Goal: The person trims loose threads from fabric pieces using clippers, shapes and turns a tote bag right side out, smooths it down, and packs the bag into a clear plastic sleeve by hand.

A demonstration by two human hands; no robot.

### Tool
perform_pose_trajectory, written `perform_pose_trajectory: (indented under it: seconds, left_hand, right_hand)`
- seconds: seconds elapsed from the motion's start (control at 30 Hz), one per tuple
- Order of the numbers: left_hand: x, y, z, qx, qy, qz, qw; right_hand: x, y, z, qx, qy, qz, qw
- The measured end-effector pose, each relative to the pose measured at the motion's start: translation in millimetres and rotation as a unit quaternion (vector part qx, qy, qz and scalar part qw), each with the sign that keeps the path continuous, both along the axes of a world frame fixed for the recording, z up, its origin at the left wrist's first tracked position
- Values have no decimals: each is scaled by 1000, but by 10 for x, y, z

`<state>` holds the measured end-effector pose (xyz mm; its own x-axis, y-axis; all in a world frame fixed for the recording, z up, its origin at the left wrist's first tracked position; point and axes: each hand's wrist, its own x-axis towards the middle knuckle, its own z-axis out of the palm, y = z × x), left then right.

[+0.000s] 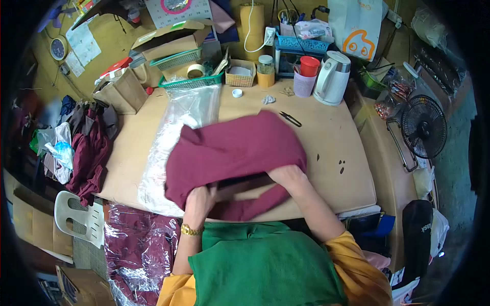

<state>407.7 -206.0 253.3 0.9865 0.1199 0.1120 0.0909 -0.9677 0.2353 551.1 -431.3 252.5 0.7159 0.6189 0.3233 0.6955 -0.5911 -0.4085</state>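
Observation:
A maroon garment [240, 143] is bunched over the middle of the table, with an opening facing me. My left hand [200, 200], with a gold watch on the wrist, grips its lower left edge, the fingers partly hidden by cloth. On the right, my right hand [287, 176] is closed on the garment's edge beside the opening. A strip of the cloth hangs low between the hands near the table's front edge. Clear plastic bags [168, 148] lie partly under the garment on the left.
Black thread snips [291, 119] lie behind the garment. Along the back stand a white kettle [332, 79], a purple cup [304, 83], a jar [265, 71] and a green basket [191, 81]. A black fan [423, 126] is at right. Plastic-wrapped maroon clothes [140, 250] are at lower left.

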Motion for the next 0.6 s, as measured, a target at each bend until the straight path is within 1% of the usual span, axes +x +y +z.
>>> perform_pose_trajectory:
  seconds: [0.03, 0.07, 0.1, 0.17, 0.2, 0.23, 0.27, 0.3, 0.33, 0.37, 0.4, 0.43, 0.47, 0.5, 0.57, 0.6]
  left_hand:
    - [-33, 13, -32, 44, 17, 25, 999]
    - [21, 27, -51, 90, 47, -8, 995]
    - [3, -1, -119, 90, 47, -7, 995]
    - [63, -111, -206, 1, -18, 5, 1000]
    - [82, -238, -232, -13, -165, -29, 986]
    - [92, -335, -228, -47, -107, -26, 993]
    - [129, -419, -270, -69, -136, -42, 987]
    - [157, -494, -317, -91, -164, -57, 981]
    - [214, -532, -341, -121, -114, -39, 985]
    - [246, -521, -337, -122, -113, -40, 985]
    - [301, -497, -296, -203, -131, 16, 970]
    - [362, -470, -260, -282, -150, 70, 945]
    - [392, -456, -301, -399, -261, 66, 877]
    - [414, -508, -259, -396, -350, 23, 849]
    - [420, -497, -419, -304, -237, 6, 923]
    - [501, -541, -320, -305, -236, 4, 923]
  right_hand:
    - [-5, 11, -94, 100, -49, -44, 993]
    - [23, 32, -143, 76, 130, 6, 989]
    - [-20, 56, -237, 76, 130, 8, 989]
    - [-88, 137, -382, -41, 74, 53, 995]
    - [-210, 199, -180, -57, 123, 40, 990]
    - [-372, 253, -6, -74, 178, 27, 981]
    - [-422, 279, -164, 45, 73, 58, 995]
    - [-459, 313, -229, 87, -47, 61, 993]
    - [-479, 317, -270, 97, 0, 27, 995]
    - [-500, 312, -292, 107, 46, -7, 993]
    - [-510, 264, -282, 107, 44, -8, 993]
    - [-511, 184, -274, 44, 110, -13, 993]
    - [-534, 122, -269, -21, 178, -19, 984]
    - [-582, 110, -248, -22, 179, -21, 983]
    - [-731, 153, -225, -118, 52, 69, 989]
    - [-734, 234, -634, -88, 34, 84, 992]
